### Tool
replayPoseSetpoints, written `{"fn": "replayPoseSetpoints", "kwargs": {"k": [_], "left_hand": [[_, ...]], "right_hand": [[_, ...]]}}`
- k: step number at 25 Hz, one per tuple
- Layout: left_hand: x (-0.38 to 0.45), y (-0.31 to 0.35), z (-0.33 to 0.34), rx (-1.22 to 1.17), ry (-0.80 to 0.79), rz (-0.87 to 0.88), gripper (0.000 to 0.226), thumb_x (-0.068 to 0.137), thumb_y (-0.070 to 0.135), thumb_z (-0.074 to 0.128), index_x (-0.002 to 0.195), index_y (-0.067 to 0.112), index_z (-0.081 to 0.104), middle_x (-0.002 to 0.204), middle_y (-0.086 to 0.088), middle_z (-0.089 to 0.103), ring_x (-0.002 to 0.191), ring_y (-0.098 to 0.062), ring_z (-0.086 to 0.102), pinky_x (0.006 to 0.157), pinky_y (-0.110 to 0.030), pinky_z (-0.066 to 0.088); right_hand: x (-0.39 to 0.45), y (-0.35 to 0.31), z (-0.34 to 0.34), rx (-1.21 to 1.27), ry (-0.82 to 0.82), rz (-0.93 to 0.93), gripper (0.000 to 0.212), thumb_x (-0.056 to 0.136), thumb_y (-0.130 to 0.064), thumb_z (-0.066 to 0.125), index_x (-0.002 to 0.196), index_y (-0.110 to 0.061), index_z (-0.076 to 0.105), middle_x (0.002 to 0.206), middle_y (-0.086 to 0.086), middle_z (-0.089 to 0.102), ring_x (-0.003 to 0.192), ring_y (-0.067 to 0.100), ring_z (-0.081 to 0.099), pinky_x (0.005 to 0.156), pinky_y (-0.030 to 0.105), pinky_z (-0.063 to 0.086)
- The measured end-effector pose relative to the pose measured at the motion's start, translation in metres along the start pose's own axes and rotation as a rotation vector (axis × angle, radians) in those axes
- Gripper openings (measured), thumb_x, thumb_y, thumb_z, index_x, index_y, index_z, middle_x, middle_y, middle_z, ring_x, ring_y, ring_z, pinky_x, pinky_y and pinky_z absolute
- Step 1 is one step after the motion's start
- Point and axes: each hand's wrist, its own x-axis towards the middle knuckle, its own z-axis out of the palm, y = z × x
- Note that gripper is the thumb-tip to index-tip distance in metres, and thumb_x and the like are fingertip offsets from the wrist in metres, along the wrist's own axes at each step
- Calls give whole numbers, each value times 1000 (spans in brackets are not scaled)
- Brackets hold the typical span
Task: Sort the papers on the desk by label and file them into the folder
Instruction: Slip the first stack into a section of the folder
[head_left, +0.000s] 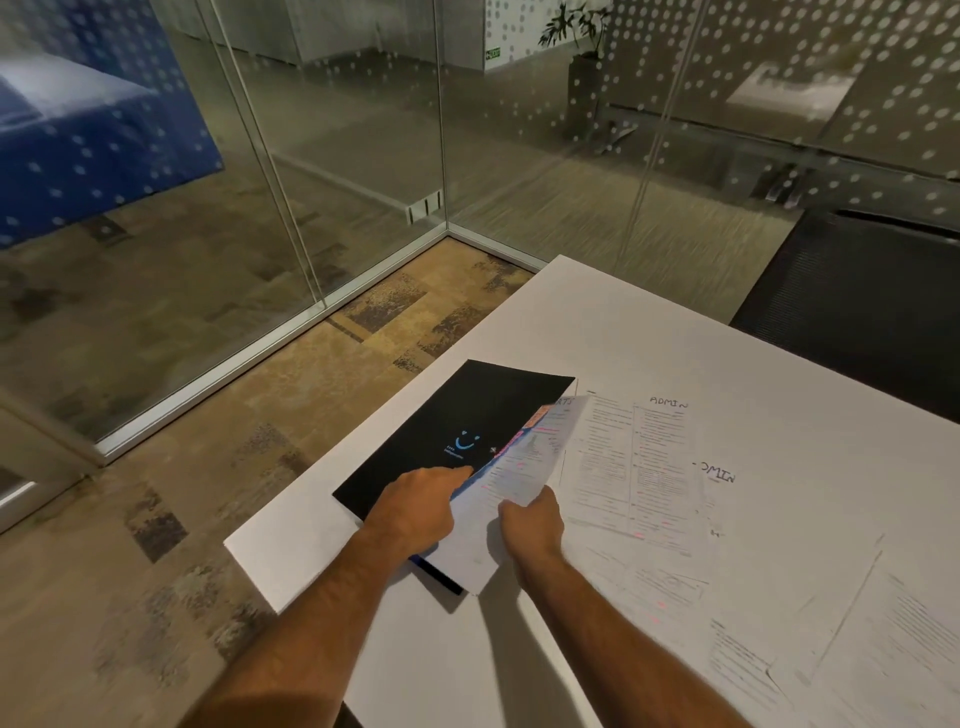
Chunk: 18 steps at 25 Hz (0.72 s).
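Far left: blue panel (98, 119) seen through the dotted glass partition (332, 156). Patchy brown carpet (156, 493) runs below it to the desk. A potted plant (582, 47) stands beyond the glass, upper centre. Dark mesh chair back (852, 306) at far right, behind the desk.

White desk (649, 332) fills the lower right; its near-left corner juts toward the carpet.

Black folder (457, 431) lies near the desk's left edge, with a blue smiley mark on its cover. The cover looks raised along its right side, and coloured tabs show at that edge.

Left hand (415, 506) rests on the folder's near part, index finger stretched forward onto the cover, other fingers loosely curled; it grips nothing that I can see.

A held sheet (511, 483) stands tilted, its far end at the folder's right edge. Right hand (532, 522) pinches this sheet at its near-right edge, just right of the left hand.

Right of the hands: loose papers (644, 467) lie flat and overlapping on the desk. Two carry a handwritten "ADMIN" label (669, 402). More sheets extend to the lower-right corner, their text too small to read.
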Motion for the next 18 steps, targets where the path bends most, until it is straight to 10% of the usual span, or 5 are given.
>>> {"fn": "replayPoseSetpoints", "kwargs": {"k": [5,11,18], "left_hand": [[3,-1,5,-10,89,42,56,99,23,58,151,26,37,148,-1,49,137,-24,45,108,-37,44],[7,-4,4,-2,97,103,57,97,24,59,151,24,38,147,-1,51,135,-22,46,109,-38,44],[9,-18,8,-6,77,107,54,99,31,54,150,24,38,146,-1,52,134,-20,47,108,-40,45]], "right_hand": [[30,3,38,85,-162,192,54,91,1,57,140,-12,38,131,12,54,117,32,56,100,51,51],[42,4,58,291,-128,287,22,99,-11,47,122,-9,48,103,14,61,93,26,61,89,40,55],[44,8,79,241,-182,333,42,93,-7,56,132,-15,43,111,15,64,100,28,66,85,45,60]]}}
